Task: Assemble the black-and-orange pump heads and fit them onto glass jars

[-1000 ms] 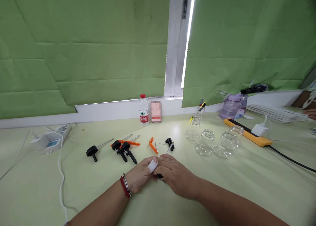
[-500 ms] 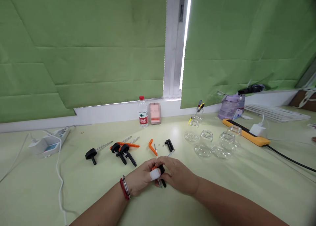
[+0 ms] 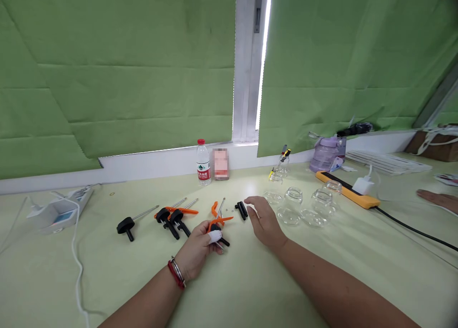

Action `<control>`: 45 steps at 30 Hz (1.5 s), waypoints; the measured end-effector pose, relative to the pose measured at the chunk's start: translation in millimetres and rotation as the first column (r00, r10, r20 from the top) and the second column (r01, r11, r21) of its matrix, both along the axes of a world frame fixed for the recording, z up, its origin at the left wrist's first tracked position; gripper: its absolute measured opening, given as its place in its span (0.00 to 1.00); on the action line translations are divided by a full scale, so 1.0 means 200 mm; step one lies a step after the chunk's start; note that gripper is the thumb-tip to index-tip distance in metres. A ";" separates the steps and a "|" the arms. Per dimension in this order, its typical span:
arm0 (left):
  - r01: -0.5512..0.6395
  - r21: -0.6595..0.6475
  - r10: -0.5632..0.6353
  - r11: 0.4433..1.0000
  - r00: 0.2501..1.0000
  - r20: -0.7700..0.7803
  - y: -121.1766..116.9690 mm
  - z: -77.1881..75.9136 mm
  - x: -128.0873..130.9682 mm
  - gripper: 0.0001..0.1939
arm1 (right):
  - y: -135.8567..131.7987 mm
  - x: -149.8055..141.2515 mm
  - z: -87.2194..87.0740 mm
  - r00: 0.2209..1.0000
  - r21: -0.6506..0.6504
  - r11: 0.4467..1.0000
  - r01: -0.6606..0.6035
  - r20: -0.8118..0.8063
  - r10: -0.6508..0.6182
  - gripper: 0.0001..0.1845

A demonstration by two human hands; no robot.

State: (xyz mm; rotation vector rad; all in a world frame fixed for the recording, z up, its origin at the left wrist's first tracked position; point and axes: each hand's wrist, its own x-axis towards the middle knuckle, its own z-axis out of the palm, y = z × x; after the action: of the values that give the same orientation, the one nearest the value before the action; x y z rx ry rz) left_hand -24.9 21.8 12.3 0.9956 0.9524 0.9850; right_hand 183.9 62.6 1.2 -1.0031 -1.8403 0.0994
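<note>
My left hand (image 3: pixel 202 247) is closed around a black-capped part with an orange lever (image 3: pixel 222 220) and a thin metal rod; my fingers cover much of it. White tape wraps one fingertip. My right hand (image 3: pixel 264 218) is open, thumb and fingers apart, just right of two short black tubes (image 3: pixel 242 210) on the table. Beyond the left hand lies a loose orange lever (image 3: pixel 214 208), with tiny pieces near it. To the left, a black cap with a metal rod (image 3: pixel 125 225) lies apart. Two similar black parts with orange levers (image 3: pixel 164 216) lie together.
Several clear glass jars (image 3: pixel 294 194) stand to the right, with screwdrivers (image 3: pixel 285 155) in one behind. An orange power strip (image 3: pixel 348 190) trails a black cable. At the back is a water bottle (image 3: pixel 203 164); a white power strip (image 3: pixel 73 207) lies left. Another person's hand (image 3: pixel 434 197) rests far right.
My hands have separated. The right hand has let go of the part and moved up and right, opening near the black tubes. The left hand keeps the part, its orange lever now showing.
</note>
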 end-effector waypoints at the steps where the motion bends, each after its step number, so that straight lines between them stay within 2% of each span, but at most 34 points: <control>1: -0.024 -0.001 0.024 1.000 1.000 0.007 0.00 0.00 0.00 0.09 | 0.03 0.01 -0.02 0.997 -0.063 0.997 0.035 0.067 -0.031 0.14; 5: -0.075 0.008 0.074 0.997 0.997 0.028 0.01 0.00 0.00 0.09 | 0.10 0.02 -0.09 0.934 -0.319 0.934 0.163 0.355 -0.042 0.18; 8: -0.092 0.009 0.091 0.996 0.995 0.038 0.01 0.00 0.00 0.09 | 0.10 0.01 -0.11 0.889 -0.390 0.898 0.204 0.457 -0.004 0.19; 13: -0.124 0.002 0.124 0.992 0.991 0.054 0.01 0.00 0.00 0.09 | 0.08 0.01 -0.08 0.878 -0.390 0.894 0.220 0.479 -0.006 0.18; 21: -0.150 -0.007 0.150 0.989 0.987 0.063 0.02 -0.01 -0.01 0.10 | 0.05 -0.01 -0.05 0.904 -0.335 0.907 0.256 0.415 -0.102 0.07; 25: -0.146 -0.011 0.146 0.989 0.987 0.072 0.02 -0.01 -0.01 0.10 | 0.04 -0.02 -0.04 0.903 -0.341 0.888 0.307 0.400 -0.159 0.09; 32: -0.151 -0.011 0.152 0.988 0.984 0.092 0.03 -0.02 -0.01 0.10 | 0.04 -0.02 -0.04 0.891 -0.371 0.866 0.335 0.423 -0.163 0.09; 35: -0.152 -0.012 0.153 0.988 0.981 0.118 0.03 -0.02 -0.02 0.10 | 0.03 -0.02 -0.02 0.913 -0.355 0.890 0.285 0.384 -0.139 0.08; 39: -0.173 0.010 0.169 0.985 0.969 0.178 0.03 -0.01 -0.01 0.09 | 0.00 -0.03 -0.01 0.969 -0.317 0.943 0.097 0.246 -0.017 0.05; 45: -0.200 0.052 0.181 0.978 0.951 0.251 0.04 -0.02 -0.02 0.08 | -0.05 -0.06 0.01 0.973 -0.394 0.918 -0.046 0.189 0.130 0.03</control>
State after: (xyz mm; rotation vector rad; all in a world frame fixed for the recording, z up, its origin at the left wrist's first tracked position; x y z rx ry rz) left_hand -28.3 29.3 9.3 0.8317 0.8188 1.2839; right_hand 172.7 53.0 3.0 -1.2391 -2.1124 0.4426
